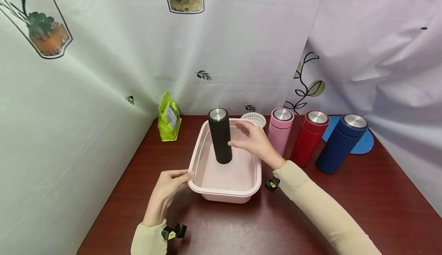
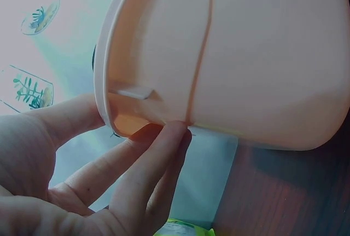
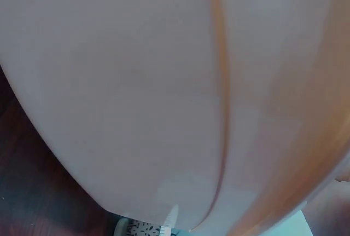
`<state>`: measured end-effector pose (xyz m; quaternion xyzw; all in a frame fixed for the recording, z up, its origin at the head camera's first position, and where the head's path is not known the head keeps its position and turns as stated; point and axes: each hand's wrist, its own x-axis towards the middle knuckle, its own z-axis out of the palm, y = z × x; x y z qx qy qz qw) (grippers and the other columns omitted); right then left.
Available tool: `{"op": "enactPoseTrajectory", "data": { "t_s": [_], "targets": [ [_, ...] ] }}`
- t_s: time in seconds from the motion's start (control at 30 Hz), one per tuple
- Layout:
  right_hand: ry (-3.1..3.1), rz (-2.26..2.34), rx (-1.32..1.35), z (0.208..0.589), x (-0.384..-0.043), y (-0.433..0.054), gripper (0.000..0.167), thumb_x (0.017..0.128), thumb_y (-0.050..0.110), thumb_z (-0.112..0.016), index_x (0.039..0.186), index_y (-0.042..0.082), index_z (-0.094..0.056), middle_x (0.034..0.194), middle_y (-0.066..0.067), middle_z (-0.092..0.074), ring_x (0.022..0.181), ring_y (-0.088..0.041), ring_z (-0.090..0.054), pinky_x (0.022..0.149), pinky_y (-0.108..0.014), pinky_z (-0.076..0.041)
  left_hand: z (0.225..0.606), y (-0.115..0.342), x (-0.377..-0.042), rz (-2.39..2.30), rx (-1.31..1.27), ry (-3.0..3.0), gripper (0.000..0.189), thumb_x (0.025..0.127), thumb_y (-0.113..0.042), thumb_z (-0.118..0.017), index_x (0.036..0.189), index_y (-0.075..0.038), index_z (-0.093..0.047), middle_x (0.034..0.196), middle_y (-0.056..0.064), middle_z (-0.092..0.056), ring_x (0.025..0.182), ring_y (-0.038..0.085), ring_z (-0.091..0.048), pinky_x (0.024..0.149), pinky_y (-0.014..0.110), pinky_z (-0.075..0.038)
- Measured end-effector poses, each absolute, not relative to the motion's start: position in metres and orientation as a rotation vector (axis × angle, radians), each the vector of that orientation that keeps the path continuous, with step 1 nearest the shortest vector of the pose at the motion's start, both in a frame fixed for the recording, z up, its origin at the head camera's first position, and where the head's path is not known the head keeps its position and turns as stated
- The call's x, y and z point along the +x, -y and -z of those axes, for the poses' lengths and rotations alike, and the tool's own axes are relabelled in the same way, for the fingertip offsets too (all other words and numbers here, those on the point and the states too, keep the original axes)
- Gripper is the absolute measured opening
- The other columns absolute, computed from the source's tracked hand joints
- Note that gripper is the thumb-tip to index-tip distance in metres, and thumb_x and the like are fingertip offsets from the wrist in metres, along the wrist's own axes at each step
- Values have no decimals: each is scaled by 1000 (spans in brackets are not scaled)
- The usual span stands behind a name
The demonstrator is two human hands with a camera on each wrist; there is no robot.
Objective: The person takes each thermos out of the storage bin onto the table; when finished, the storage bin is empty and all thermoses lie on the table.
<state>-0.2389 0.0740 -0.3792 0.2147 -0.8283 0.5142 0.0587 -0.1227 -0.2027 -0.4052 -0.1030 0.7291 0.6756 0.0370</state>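
A black thermos bottle (image 1: pixel 222 141) with a steel-topped lid stands upright inside a pale pink plastic basin (image 1: pixel 224 192). My left hand (image 1: pixel 169 186) pinches the basin's left rim near its front corner. In the left wrist view, the fingers (image 2: pixel 147 176) bear on the outside of the wall. Over the basin's right side, my right hand (image 1: pixel 255 141) is spread, its thumb tip right at the bottle's side and its fingers apart from it. The right wrist view is filled by the basin's outer wall (image 3: pixel 120 93).
To the right stand a pink bottle (image 1: pixel 280 134), a red bottle (image 1: pixel 308 141) and a blue bottle (image 1: pixel 338 147). Behind them lies a blue round mat (image 1: pixel 364 143). A white perforated basket (image 1: pixel 254 118) is behind the basin. A green bag (image 1: pixel 169 120) stands back left.
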Motion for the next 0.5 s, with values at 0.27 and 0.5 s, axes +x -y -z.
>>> {"op": "enactPoseTrajectory", "data": {
  "t_s": [0.27,0.5],
  "targets": [
    [2525,-1545,773,380,-251,-63,74,72,19,-88,138,9,-55,133,-11,-60,126,-29,-55,108,-35,-44,404,202,-123,-2056,-369,-2245,38,86,-2,-70,116,20,-60,105,24,-68,87,21,-70,78,31,-60],
    [2580,-1425,776,380,-253,-56,76,73,25,-87,139,6,-53,136,-12,-59,126,-28,-56,107,-37,-46,404,203,-124,-2038,-373,-2252,38,86,-3,-70,115,19,-62,107,26,-67,87,21,-70,79,34,-60]
  ]
}}
